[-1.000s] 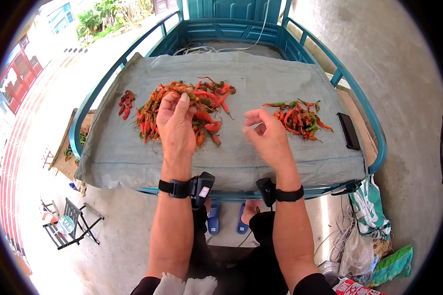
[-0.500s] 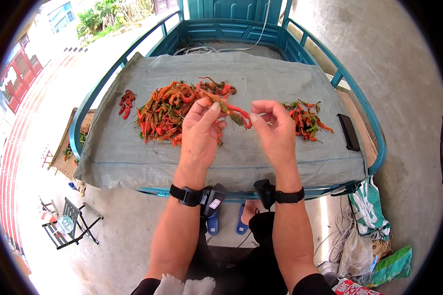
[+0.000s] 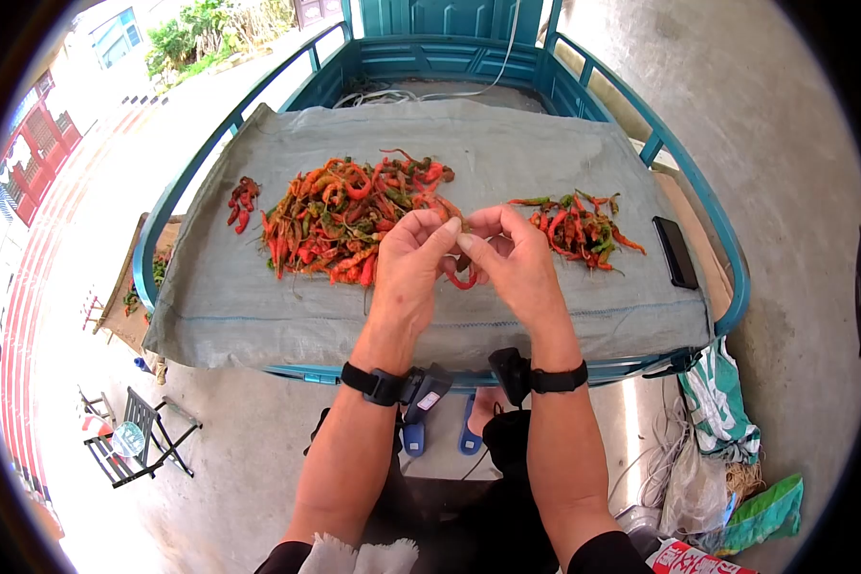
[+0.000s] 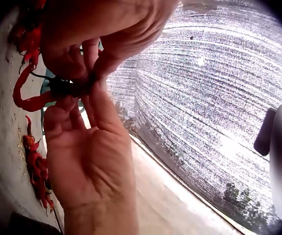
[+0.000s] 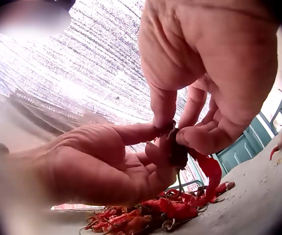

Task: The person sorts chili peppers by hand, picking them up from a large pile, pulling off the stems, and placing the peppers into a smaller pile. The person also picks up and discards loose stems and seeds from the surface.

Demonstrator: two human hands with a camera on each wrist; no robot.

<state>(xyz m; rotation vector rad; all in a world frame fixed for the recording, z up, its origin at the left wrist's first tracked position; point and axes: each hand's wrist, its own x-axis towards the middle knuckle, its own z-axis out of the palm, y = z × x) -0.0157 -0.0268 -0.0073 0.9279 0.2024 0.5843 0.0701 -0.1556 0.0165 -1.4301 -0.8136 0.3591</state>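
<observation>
Over the middle of the grey woven sheet point(image 3: 306, 330), my two hands meet fingertip to fingertip. My left hand point(image 3: 409, 273) holds chili peppers, its thumb and fingers pinched together. Opposite it, my right hand point(image 3: 521, 277) pinches a dark, shrivelled chili pepper point(image 5: 178, 155) at the same spot. A curled red chili pepper point(image 3: 462, 280) hangs below the fingers, and in the left wrist view this red pepper point(image 4: 33, 103) bends out from between the hands. The large heap of red, orange and green chilies point(image 3: 325, 220) lies just left of my left hand. Beyond my right hand is a smaller chili pile point(image 3: 584, 230).
A few dark red chilies point(image 3: 244, 203) lie at the sheet's left. A black phone point(image 3: 676, 253) rests near its right edge. Teal cart rails point(image 3: 708, 206) run along both sides. A folding stool point(image 3: 143, 435) stands on the floor at left, with bags point(image 3: 722, 407) at right.
My left hand has come right from the large heap, bringing chilies with it. My right hand has shifted slightly left, and its fingers now meet the left hand's at the chilies.
</observation>
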